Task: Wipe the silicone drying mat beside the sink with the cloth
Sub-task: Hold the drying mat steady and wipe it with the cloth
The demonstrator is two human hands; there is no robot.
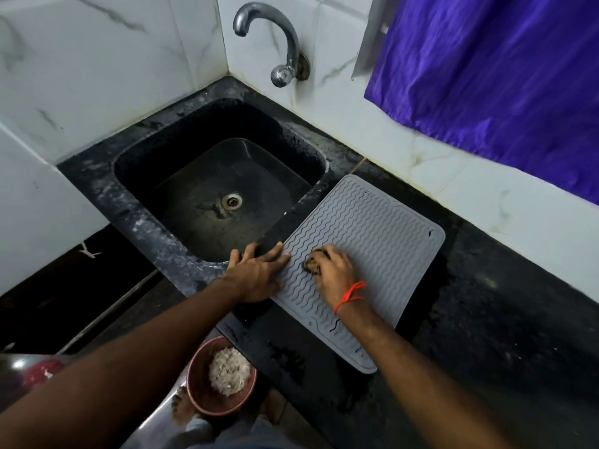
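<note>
A grey silicone drying mat (372, 228) with wavy ridges lies on the black counter just right of the sink. My right hand (334, 277), with a red thread at the wrist, presses a small bunched dark cloth (312, 262) onto the mat's near-left part. Most of the cloth is hidden under the fingers. My left hand (257, 272) lies flat with fingers spread on the mat's left edge and the counter strip between mat and sink.
A black sink (136, 166) with a metal drain (232, 200) sits to the left, a chrome tap (285, 43) on the tiled wall above it. A purple curtain (502, 69) hangs at the right. Below the counter edge a reddish bowl (197, 393) holds white scraps.
</note>
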